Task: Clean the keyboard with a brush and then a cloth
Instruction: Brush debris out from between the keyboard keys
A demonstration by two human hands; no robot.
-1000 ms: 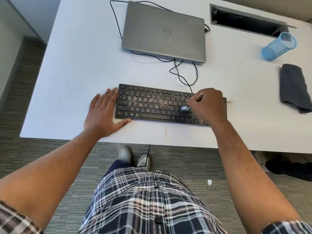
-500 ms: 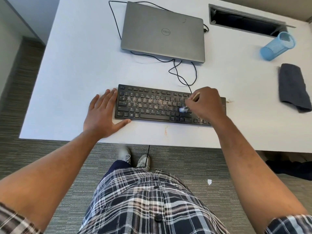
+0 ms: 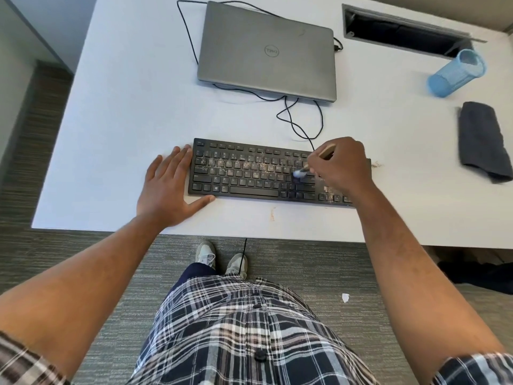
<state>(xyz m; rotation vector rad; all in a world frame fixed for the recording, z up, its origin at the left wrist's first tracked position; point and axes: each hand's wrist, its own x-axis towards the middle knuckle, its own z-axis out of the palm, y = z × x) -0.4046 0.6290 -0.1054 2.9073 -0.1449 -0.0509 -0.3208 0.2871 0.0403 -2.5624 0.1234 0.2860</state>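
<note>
While my right hand (image 3: 340,169) pinches the brush (image 3: 313,162) with its fingers curled round the handle, the pale bristle tip rests on the keys at the right-centre of the keyboard (image 3: 249,173); the handle slants up and to the right out of my fist. The keyboard lies at mid-frame with its long axis running left to right across the tabletop (image 3: 125,107). The tan debris (image 3: 249,162) lies to the left of the bristles, spread along the upper and middle key rows; I judge the coming strokes must therefore travel leftward along that long axis. My right hand is the nearer to the debris-side work; my left hand (image 3: 169,187) lies flat with fingers straight and spread, palm on the tabletop, thumb along the keyboard's lower-left corner, bracing it.

Materials: the keyboard is matt black plastic with low, flat keys and narrow gaps; the debris looks fine and granular; the bristles look soft and light. A few crumbs also sit on the lower-right keys and just off the right end.

The cloth (image 3: 483,140), dark grey and folded soft, lies at the right edge of the frame, well apart from the keyboard, untouched; the cloth stage is not yet begun.
</note>
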